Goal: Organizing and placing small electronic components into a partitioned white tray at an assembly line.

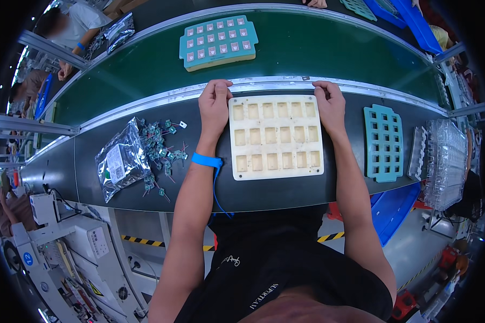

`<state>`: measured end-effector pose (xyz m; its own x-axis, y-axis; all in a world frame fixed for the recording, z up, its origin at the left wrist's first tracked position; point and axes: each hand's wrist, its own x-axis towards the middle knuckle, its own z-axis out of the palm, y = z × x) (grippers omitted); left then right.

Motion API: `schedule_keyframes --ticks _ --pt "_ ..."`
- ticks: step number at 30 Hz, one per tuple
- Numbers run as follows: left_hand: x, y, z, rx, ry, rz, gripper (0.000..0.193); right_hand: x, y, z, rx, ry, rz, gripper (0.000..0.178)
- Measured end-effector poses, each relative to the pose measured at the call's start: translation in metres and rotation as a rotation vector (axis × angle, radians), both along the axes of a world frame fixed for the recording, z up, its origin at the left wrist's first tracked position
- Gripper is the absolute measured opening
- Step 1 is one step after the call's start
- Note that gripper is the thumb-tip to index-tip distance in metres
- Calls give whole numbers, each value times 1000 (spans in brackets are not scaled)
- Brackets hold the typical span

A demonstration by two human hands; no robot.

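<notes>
A cream tray (276, 127) with rows of rectangular pockets lies flat on the dark bench directly before me; its pockets look bare. My left hand (214, 105), its fingers curled, grips the tray by its far left corner. At the far right corner my right hand (331, 102) is closed on the same tray, thumb against the edge. The undersides of the fingers are hidden. Around my left wrist is a blue strap (207, 160) with a hanging cord. Left of that arm, small green circuit boards with wires (159, 145) spill from a silver bag (121, 161).
Beyond a metal rail, a teal plate (219, 52) with pinkish pieces rides on a cream base on the green conveyor (328, 48). To my right are a teal frame with square holes (383, 142) and stacked clear plastic trays (445, 164). Other people work across the belt.
</notes>
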<state>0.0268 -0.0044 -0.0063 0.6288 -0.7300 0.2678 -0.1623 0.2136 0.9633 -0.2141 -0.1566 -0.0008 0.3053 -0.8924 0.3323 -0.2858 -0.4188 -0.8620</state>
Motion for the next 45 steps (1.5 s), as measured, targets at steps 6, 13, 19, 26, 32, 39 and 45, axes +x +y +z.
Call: schedule_keyframes --ticks 6,13,19,26,32,39,45 --pt "0 1 -1 7 -14 -1 31 1 1 1 -5 -23 -1 16" --pt "0 -1 -1 31 -29 28 24 -1 1 3 -27 3 -14 16" --pt "2 -1 -1 35 -34 18 20 -1 3 5 -20 -11 -2 16" --pt "-1 -3 -2 67 -42 55 17 -3 -2 -4 -42 -58 5 15" --pt "-2 -2 2 93 -40 61 16 -3 0 2 -34 -60 0 15" --pt "-1 -3 1 97 -19 55 15 -3 1 5 -18 -42 9 16" --pt "-2 -2 2 100 -24 53 15 -3 2 6 -7 -32 6 17"
